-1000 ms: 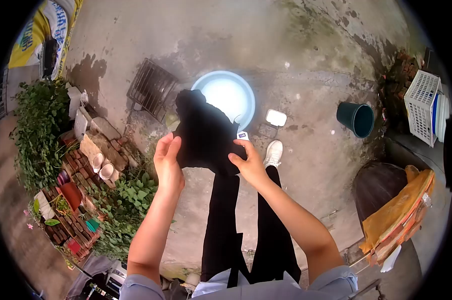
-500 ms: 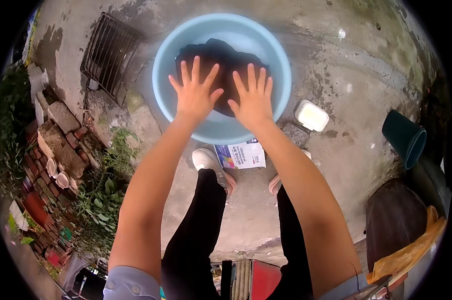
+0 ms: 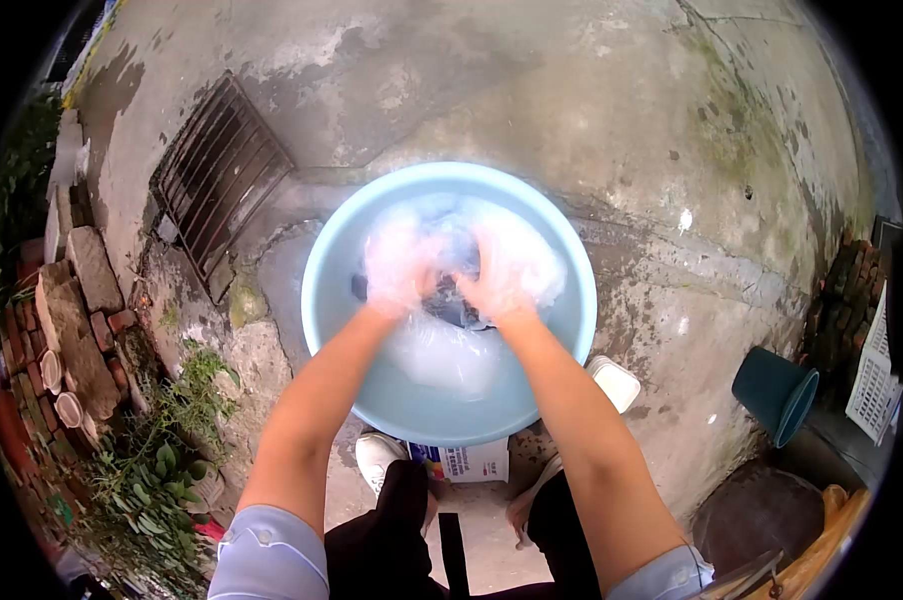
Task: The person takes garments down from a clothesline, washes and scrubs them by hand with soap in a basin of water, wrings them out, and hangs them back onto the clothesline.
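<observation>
A pale blue basin (image 3: 317, 300) stands on the ground in front of me, holding whitish, churned water. Dark cloth (image 3: 452, 305) lies in it, mostly covered by the water and my hands. My left hand (image 3: 402, 270) is down in the basin at the cloth's left side. Opposite it, my right hand (image 3: 497, 285) is also in the water, thumb toward the left one. Glare and splashing smear the fingers of both hands, so any hold on the cloth is hidden.
A printed packet (image 3: 472, 462) lies under the basin's near edge, between my shoes. Right of the basin is a white container (image 3: 614, 384); farther right, a dark green bucket (image 3: 775, 397) lies tipped. A rusty metal grate (image 3: 217, 180), bricks and plants line the left.
My hands, earlier spread with fingers apart above the dark cloth, are now down in the water, which is splashed and whitish. The basin sits lower in view.
</observation>
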`<state>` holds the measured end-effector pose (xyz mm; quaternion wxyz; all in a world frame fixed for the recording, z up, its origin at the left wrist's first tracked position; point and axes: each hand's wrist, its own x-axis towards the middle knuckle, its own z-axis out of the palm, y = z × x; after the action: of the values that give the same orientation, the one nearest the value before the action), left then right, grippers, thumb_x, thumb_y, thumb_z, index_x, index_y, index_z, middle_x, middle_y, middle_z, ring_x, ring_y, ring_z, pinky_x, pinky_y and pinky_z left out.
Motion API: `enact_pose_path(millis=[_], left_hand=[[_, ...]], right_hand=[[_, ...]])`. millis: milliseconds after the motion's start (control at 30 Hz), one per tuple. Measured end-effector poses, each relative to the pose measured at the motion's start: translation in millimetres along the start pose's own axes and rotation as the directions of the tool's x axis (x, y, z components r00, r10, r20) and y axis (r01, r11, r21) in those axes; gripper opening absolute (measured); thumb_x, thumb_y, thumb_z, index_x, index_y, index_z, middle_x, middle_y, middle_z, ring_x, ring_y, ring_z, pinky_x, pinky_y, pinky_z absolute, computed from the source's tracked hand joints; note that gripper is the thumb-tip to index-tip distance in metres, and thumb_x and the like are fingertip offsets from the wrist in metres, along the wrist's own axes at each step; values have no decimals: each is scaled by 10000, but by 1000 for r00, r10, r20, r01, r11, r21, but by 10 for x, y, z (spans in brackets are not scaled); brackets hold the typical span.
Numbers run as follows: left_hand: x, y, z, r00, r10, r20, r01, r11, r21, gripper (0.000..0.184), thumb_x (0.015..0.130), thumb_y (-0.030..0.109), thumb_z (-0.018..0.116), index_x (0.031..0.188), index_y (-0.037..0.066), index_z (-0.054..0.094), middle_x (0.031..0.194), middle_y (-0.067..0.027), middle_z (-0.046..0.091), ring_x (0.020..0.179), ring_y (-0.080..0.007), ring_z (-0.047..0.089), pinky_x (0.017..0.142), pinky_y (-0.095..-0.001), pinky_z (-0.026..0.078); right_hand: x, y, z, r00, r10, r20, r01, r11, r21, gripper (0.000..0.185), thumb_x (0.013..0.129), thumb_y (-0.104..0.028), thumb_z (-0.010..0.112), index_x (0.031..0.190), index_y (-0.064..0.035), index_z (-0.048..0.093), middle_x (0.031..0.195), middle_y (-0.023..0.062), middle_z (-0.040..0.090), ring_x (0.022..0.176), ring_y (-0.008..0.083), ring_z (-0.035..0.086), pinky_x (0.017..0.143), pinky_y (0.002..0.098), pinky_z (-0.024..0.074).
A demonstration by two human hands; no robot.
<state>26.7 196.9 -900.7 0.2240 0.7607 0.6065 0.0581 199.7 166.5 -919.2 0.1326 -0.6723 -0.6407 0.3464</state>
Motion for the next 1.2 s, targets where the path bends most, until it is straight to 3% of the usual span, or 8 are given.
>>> enact_pose_path(millis=[133, 300, 400, 500, 700, 900, 967, 1200], left_hand=[[241, -143, 16, 799, -341, 496, 371, -370, -852, 497, 953, 423, 566, 1191, -14, 561, 1153, -164, 623, 1022, -298, 618, 931, -468, 482], [-334, 9, -674, 910, 235, 342, 407, -662, -629, 776, 921, 697, 354, 1331, 57, 514, 1224, -152, 612, 1145, -303, 586, 1023, -460, 466], [-483, 66, -697, 894, 260, 365, 446, -587, -675, 664, 948, 580, 368, 1298, 37, 524, 1177, -143, 620, 1095, -282, 601, 977, -433, 483], [-497, 96, -672, 871, 115, 477, 473, -458, -753, 553, 975, 463, 382, 1265, 18, 535, 1131, -135, 628, 1046, -262, 615, 930, -405, 500], [-570, 364, -621, 838, -264, 477, 465, -110, -879, 435, 998, 315, 398, 1159, -43, 585, 1023, -114, 643, 906, -212, 624, 793, -332, 499], [-731, 115, -842, 779, -317, 541, 626, 346, -698, 827, 920, 597, 506, 1412, -52, 364, 1236, -231, 576, 1103, -292, 573, 941, -374, 463], [-795, 79, -944, 892, -386, 235, 398, 917, -3, 884, 860, 660, 538, 1506, 121, 266, 1418, -319, 378, 1097, -416, 581, 919, -439, 495], [-649, -93, -299, 838, 198, 508, -425, 821, 381, 786, 837, 559, 610, 1509, 301, 293, 1565, -115, 226, 1363, -375, 325, 995, -710, 263]], right_hand=[[163, -264, -110, 872, 220, -437, -29, 915, 402, 332, 705, -227, 771, 979, -61, 681, 997, 162, 669, 903, 373, 645, 775, 417, 515], [-635, -1301, -445, 792, -373, -483, 520, 827, 213, 275, 626, -264, 770, 858, -157, 668, 1188, 86, 578, 1224, 381, 479, 1026, 617, 297], [-793, -1570, -357, 693, -545, -472, 605, 796, -31, 266, 624, -327, 774, 772, -145, 650, 1313, 87, 521, 1373, 467, 310, 1032, 746, 153], [-639, -1558, -411, 569, -596, -566, 630, 759, -165, 212, 558, -178, 754, 694, -119, 602, 994, 36, 630, 1023, 351, 551, 846, 518, 414], [-30, -1309, -751, 921, 130, -366, 4, 938, 345, 192, 668, -232, 667, 729, -56, 621, 705, 150, 650, 728, 400, 627, 650, 476, 501], [-46, -545, -870, 983, 32, -183, -57, 990, -131, 445, 823, -444, 645, 1021, -46, 621, 1069, 233, 662, 892, 417, 656, 794, 500, 513], [-67, -522, -886, 994, 103, 30, -94, 969, -227, 670, 860, -570, 585, 1292, -64, 501, 1370, 246, 489, 1101, 429, 581, 903, 523, 475], [-608, -383, -353, 935, -25, 353, 279, 666, -692, 1100, 719, -746, 617, 1522, -98, 237, 1523, 234, 246, 1353, 484, 264, 1028, 650, 275]])
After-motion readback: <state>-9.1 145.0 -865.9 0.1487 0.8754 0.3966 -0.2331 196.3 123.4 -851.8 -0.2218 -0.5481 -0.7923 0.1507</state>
